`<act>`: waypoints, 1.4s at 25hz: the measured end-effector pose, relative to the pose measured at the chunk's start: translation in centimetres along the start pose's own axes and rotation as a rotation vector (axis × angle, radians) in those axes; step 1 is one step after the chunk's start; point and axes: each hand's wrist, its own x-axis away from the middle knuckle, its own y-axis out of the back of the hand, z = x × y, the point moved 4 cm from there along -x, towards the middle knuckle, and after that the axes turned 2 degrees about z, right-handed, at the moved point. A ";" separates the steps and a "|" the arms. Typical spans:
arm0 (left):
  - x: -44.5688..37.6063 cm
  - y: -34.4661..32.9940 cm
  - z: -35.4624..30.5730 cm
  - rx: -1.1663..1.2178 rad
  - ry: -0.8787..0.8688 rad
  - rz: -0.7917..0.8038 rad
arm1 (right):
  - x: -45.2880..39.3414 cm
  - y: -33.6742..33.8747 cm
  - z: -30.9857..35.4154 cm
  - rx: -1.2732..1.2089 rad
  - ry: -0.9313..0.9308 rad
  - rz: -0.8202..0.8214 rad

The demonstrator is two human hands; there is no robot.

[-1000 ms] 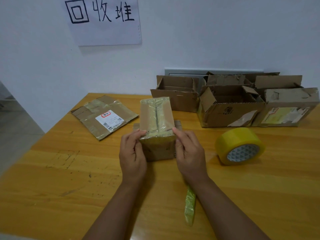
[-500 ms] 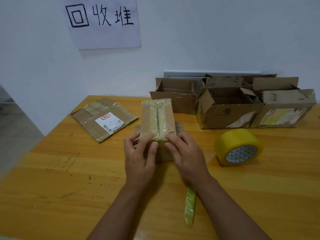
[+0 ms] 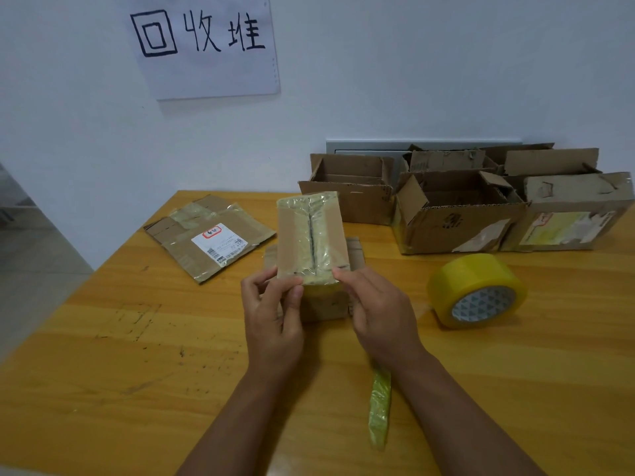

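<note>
wall (image 3: 429, 80): plain white; paper sign (image 3: 220, 77): handwritten, upper left; table (image 3: 130, 379): scuffed orange wood; floor (image 3: 31, 269): grey, left

One wide-angle camera, worn on the head, looked forward and down across the orange wooden table (image 3: 103, 338) toward the white wall (image 3: 412, 80), close above the left hand (image 3: 271, 314) and right hand (image 3: 378, 314)

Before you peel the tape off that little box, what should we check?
1. The small box stands on the table: ok.
2. The right hand grips the box's near corner: ok.
3. The left hand pinches the tape at its near edge: ok.
4. Tape end lifted: cannot tell.
5. The tape roll sits apart from both hands: ok.
6. A loose tape strip lies beneath the right forearm, might stick: not ok.
</note>
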 end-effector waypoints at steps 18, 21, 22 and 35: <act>-2.3 1.4 -4.1 -0.044 -0.042 0.002 | -2.6 2.3 0.3 -0.154 -0.456 -0.116; -5.8 3.4 -3.9 -0.221 0.132 -0.102 | -2.5 3.6 0.2 -0.127 -0.371 -0.114; -6.7 3.8 -3.2 -0.252 0.179 -0.052 | -2.3 3.9 0.4 -0.103 -0.323 -0.113; -3.6 6.6 -5.8 -0.099 0.107 -0.119 | 0.1 3.7 0.9 -0.135 -0.486 0.067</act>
